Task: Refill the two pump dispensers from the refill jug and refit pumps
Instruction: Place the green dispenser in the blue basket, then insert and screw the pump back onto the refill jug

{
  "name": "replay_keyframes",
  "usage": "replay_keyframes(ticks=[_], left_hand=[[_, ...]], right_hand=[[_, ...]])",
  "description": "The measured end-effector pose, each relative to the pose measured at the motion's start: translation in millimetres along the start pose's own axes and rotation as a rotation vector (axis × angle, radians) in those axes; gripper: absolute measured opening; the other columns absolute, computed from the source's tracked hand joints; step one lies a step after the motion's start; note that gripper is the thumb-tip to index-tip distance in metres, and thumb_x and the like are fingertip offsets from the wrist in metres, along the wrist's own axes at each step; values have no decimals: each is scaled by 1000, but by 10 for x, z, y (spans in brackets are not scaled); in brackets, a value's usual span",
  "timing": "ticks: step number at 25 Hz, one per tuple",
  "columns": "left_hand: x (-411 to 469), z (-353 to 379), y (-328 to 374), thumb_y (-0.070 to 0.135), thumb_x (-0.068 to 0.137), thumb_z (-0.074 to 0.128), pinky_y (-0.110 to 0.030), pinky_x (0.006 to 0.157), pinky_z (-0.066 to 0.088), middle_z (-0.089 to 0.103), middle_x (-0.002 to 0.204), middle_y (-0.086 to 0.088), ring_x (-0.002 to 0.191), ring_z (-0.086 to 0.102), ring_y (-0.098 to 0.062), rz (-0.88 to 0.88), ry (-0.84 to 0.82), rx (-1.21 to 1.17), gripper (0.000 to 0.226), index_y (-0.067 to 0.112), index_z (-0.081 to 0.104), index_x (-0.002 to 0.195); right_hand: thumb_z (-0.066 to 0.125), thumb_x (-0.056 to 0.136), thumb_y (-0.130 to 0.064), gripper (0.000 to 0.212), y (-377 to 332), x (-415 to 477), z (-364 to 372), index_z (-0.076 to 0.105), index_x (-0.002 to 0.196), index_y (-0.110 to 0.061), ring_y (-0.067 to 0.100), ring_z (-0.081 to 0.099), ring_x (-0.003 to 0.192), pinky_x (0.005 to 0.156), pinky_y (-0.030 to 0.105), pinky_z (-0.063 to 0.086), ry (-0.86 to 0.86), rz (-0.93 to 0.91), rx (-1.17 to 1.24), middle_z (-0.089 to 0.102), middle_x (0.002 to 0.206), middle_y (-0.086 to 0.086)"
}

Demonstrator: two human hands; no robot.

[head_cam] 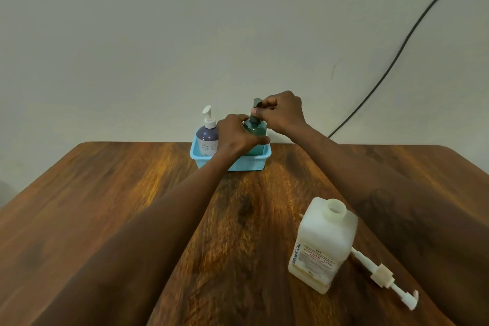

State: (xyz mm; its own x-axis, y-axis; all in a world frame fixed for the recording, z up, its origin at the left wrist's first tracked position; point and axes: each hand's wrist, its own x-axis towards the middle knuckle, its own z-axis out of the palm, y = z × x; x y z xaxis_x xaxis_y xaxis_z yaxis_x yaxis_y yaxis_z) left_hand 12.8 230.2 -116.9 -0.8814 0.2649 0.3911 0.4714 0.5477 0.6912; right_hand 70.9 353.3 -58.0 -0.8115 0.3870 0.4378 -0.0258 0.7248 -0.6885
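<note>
A light blue basket [239,164] stands at the far edge of the wooden table. In it, on the left, is a purple dispenser [207,137] with a white pump fitted. Beside it on the right is a green dispenser [255,132]. My left hand [235,132] grips the green bottle's body. My right hand [280,111] is closed on its dark pump [256,110] at the neck. Near me on the right stands the white refill jug [321,243], upright with its mouth uncapped. The jug's white pump [383,276] lies flat on the table to its right.
A black cable [397,58] runs down the wall behind the table at the right. The brown wooden table [105,206] has rounded far corners and stands against a plain wall.
</note>
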Motion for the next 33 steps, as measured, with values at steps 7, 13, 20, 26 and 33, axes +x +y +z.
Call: replay_keyframes(ticks=[7, 13, 20, 26, 33], left_hand=[[-102, 94, -158, 54, 63, 90, -32, 83, 58, 74, 114, -6, 90, 67, -18, -14, -85, 37, 70, 13, 71, 117], [-226, -20, -151, 55, 66, 89, -42, 107, 46, 54, 147, -10, 133, 53, -31, -108, -193, 79, 115, 10, 31, 155], [-748, -417, 159, 53, 77, 83, -26, 91, 49, 61, 141, -4, 111, 60, -13, 20, -180, -114, 82, 19, 51, 144], [-1596, -713, 508, 85, 70, 65, -21, 88, 51, 62, 141, 4, 122, 63, -13, 7, -312, -387, 85, 35, 59, 138], [-2349, -590, 796, 78, 52, 85, -27, 97, 49, 48, 157, 3, 135, 54, -16, 93, -483, -354, 119, 36, 39, 153]], right_hand=[[85, 81, -30, 24, 135, -60, 83, 81, 98, -14, 9, 71, 77, 79, 30, 61, -89, 44, -16, 77, 85, 0], [83, 85, -29, 23, 82, -217, -111, 80, 99, -10, 17, 72, 88, 86, 36, 62, -160, 105, -14, 78, 99, 6], [82, 86, -21, 21, -65, -753, -607, 78, 104, -10, 19, 72, 90, 86, 32, 60, -108, 121, 21, 77, 103, 6], [77, 85, -4, 22, -3, -1506, -1064, 80, 105, -13, 10, 69, 89, 83, 17, 53, -124, 72, -77, 77, 100, 1], [73, 85, -1, 19, 177, -2209, -1496, 74, 78, -18, 13, 69, 83, 76, 28, 58, -134, 169, -12, 77, 96, 7]])
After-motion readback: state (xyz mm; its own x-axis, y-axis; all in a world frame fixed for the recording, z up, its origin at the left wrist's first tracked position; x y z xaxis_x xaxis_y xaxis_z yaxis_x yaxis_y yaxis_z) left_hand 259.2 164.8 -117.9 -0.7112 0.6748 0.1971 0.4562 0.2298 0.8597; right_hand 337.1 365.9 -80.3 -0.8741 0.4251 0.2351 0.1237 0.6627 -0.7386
